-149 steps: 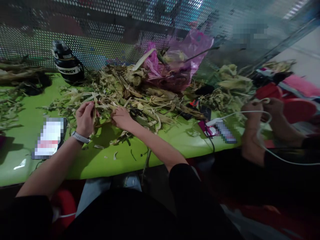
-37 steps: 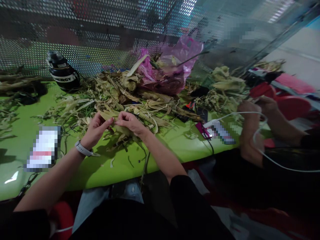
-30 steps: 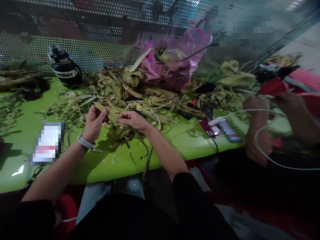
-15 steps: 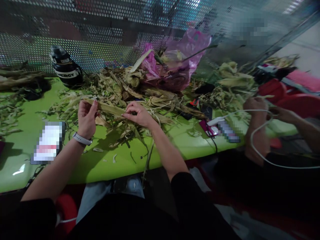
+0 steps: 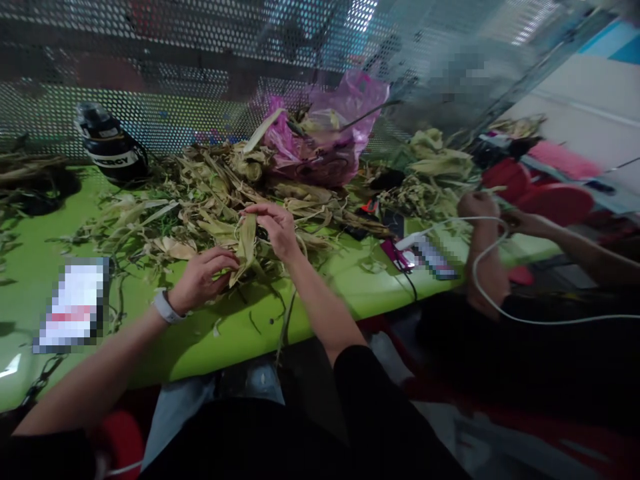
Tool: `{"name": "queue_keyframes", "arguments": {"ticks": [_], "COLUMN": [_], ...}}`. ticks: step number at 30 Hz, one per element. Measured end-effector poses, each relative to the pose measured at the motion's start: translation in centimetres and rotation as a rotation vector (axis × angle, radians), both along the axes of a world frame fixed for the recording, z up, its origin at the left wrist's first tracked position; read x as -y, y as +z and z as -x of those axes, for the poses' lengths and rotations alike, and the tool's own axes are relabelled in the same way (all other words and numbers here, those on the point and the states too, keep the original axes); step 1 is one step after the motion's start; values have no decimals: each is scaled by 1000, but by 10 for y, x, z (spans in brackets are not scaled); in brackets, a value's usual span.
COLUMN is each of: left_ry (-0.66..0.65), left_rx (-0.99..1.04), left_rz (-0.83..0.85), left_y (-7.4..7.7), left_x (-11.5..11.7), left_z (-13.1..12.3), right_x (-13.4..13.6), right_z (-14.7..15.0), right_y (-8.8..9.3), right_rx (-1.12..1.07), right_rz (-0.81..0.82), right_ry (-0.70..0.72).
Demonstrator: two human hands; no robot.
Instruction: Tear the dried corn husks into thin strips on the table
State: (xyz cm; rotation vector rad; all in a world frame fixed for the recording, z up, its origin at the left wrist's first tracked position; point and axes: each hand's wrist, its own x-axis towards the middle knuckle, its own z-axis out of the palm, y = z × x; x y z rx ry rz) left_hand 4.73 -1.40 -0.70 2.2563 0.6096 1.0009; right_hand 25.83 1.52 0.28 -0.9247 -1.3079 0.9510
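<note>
A pale green-yellow corn husk strip (image 5: 247, 241) stands nearly upright between my hands, over the front of a heap of dried husks (image 5: 200, 170). My right hand (image 5: 278, 229) pinches its upper end between thumb and fingers. At its lower end is my left hand (image 5: 207, 275), palm inward, with curled fingers touching or very near the strip; whether they grip it is hidden. A white band (image 5: 167, 307) circles my left wrist. Below the hands, small husk scraps lie on the green table (image 5: 220, 347).
A black bottle (image 5: 113, 153) stands back left, and a pink plastic bag (image 5: 327, 143) behind the heap. One phone (image 5: 75, 303) lies left, another (image 5: 436, 257) right, near a white cable (image 5: 483, 293). A person's hands (image 5: 480, 210) work at the far right.
My left hand has moved down and right to the strip's lower end. The strip has turned from roughly level to upright. The whole view has shifted, with objects now further left.
</note>
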Motion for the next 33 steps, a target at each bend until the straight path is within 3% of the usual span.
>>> {"name": "queue_keyframes", "arguments": {"ticks": [5, 7, 10, 12, 20, 26, 28, 30, 33], "left_ry": [-75, 62, 389, 459, 309, 26, 44, 147, 173], "left_rx": [-32, 19, 122, 138, 2, -105, -31, 115, 263], "left_rz": [99, 109, 66, 57, 204, 269, 321, 428, 657], "left_y": [10, 9, 4, 0, -8, -8, -6, -5, -3], "left_x": [7, 10, 11, 11, 11, 21, 22, 21, 15], "left_z": [2, 1, -3, -6, -7, -8, -9, -9, -9], "right_x": [9, 12, 19, 22, 27, 11, 5, 4, 12], "right_z": [11, 20, 34, 42, 56, 34, 24, 18, 19], "right_y": [8, 8, 5, 1, -10, -2, -1, -2, -3], "right_rx": [-141, -163, -195, -195, -85, -136, -110, -37, 178], "right_rz": [31, 50, 90, 94, 106, 145, 142, 80, -52], "right_ry": [-18, -24, 32, 59, -76, -231, -282, -279, -101]}}
